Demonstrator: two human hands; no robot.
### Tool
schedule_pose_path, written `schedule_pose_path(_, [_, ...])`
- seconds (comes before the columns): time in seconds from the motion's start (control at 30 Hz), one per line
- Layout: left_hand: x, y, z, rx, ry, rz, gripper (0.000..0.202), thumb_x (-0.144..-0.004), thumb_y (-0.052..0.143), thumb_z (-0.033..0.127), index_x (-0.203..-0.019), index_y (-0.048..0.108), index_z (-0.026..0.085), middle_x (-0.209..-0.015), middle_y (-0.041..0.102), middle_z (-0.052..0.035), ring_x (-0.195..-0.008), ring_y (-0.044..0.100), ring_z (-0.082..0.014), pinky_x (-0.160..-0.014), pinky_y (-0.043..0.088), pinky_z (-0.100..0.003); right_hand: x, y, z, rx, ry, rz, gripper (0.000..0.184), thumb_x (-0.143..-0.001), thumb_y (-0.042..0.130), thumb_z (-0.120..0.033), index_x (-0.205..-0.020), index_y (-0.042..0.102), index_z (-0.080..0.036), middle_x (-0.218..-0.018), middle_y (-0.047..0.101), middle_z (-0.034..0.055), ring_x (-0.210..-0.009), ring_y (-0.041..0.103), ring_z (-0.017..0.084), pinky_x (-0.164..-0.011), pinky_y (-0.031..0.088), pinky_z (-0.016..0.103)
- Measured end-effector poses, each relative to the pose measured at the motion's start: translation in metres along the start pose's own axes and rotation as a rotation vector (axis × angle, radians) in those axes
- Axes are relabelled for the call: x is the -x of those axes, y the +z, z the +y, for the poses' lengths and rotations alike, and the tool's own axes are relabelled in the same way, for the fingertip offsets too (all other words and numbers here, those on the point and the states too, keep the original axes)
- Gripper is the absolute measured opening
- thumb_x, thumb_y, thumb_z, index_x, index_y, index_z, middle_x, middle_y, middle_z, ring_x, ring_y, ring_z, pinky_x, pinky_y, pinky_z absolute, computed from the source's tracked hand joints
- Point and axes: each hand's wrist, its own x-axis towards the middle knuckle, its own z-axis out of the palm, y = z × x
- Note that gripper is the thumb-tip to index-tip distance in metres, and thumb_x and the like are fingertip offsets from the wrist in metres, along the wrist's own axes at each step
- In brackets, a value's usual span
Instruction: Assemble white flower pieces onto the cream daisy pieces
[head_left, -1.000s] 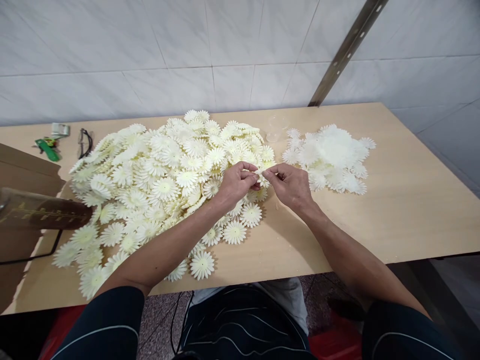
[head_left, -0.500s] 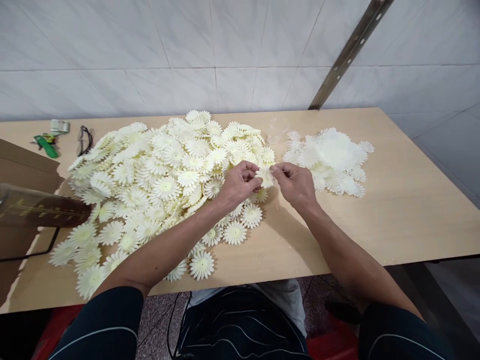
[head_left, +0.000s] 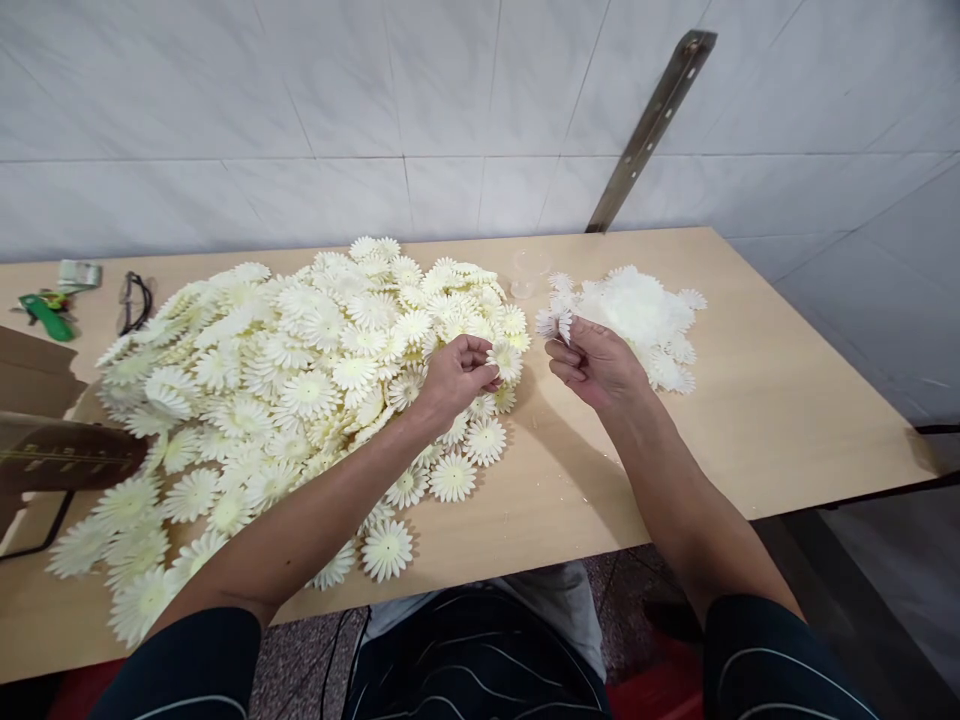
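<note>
My left hand (head_left: 459,378) is closed at the right edge of a big heap of cream-coloured artificial flower heads (head_left: 307,395), with a flower head (head_left: 505,362) pinched between thumb and fingers. My right hand (head_left: 596,362) is raised off the table, its thumb and forefinger closed on a whitish petal piece (head_left: 555,322), seen tilted. Just behind it lies a smaller pile of paler, whiter petal pieces (head_left: 634,308). A few single flower heads (head_left: 387,550) lie near the table's front edge.
A clear plastic container (head_left: 529,268) stands between the two piles. At the left are green-handled cutters (head_left: 49,316), black-framed glasses (head_left: 135,302), a cardboard box (head_left: 34,370) and a dark cylinder (head_left: 67,455). A metal bracket (head_left: 649,130) leans along the tiled wall.
My hands, together at one flower head before, have parted. The right one has drawn away with a petal piece; the left keeps a flower head. The view has shifted slightly to the right.
</note>
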Motion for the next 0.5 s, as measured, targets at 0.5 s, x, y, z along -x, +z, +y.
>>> schedule_pose_path(0.5, [-0.003, 0.0, -0.004, 0.018, -0.027, -0.03, 0.034, -0.072, 0.086, 0.0, -0.096, 0.067, 0.016, -0.075, 0.075, 0.0009, -0.069, 0.074, -0.0138, -0.071, 0.063, -0.028, 0.0, -0.03, 0.01, 0.881, -0.616, 0.113, 0.025, -0.099, 0.082, -0.052, -0.098, 0.086, -0.027, -0.111, 0.083, 0.0094, -0.082, 0.071, 0.023, -0.073, 0.06, 0.039])
